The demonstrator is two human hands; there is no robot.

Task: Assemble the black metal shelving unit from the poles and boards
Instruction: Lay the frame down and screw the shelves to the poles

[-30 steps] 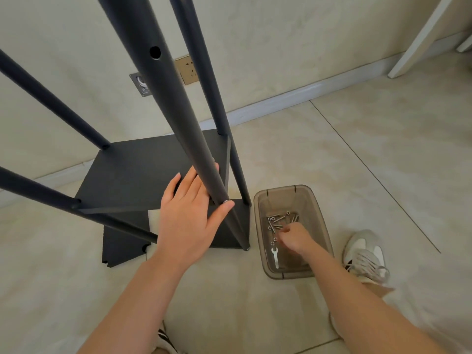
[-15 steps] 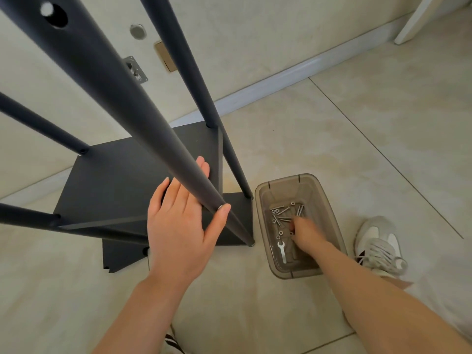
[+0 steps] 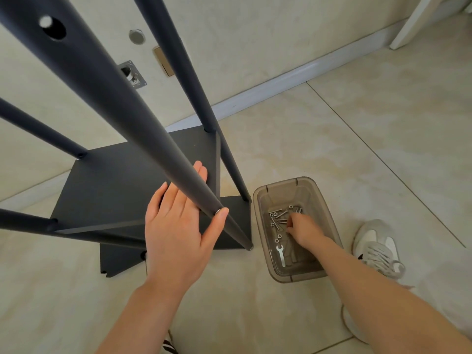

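Observation:
The black shelving unit stands on the floor, with a board (image 3: 115, 187) fixed between upright poles and a lower board (image 3: 236, 221) beneath it. My left hand (image 3: 178, 226) braces the near pole (image 3: 115, 106). The pole runs between my thumb and straight fingers, and my thumb tip touches a silver screw head on it. My right hand (image 3: 305, 231) reaches into a clear plastic bin (image 3: 298, 275). Its fingers are curled down onto the loose screws (image 3: 277, 218), and what they hold is hidden. A small flat wrench (image 3: 281, 255) lies in the bin.
The far right pole (image 3: 184, 67) and two left poles (image 3: 38, 129) rise around the board. My white shoe (image 3: 378, 249) is to the right of the bin. The wall with its socket plate (image 3: 132, 74) is just behind the unit. A white furniture leg (image 3: 413, 21) stands at the top right.
My right hand has shifted farther up the bin onto the screw pile. My left hand has stayed on the near pole. The view has tilted slightly.

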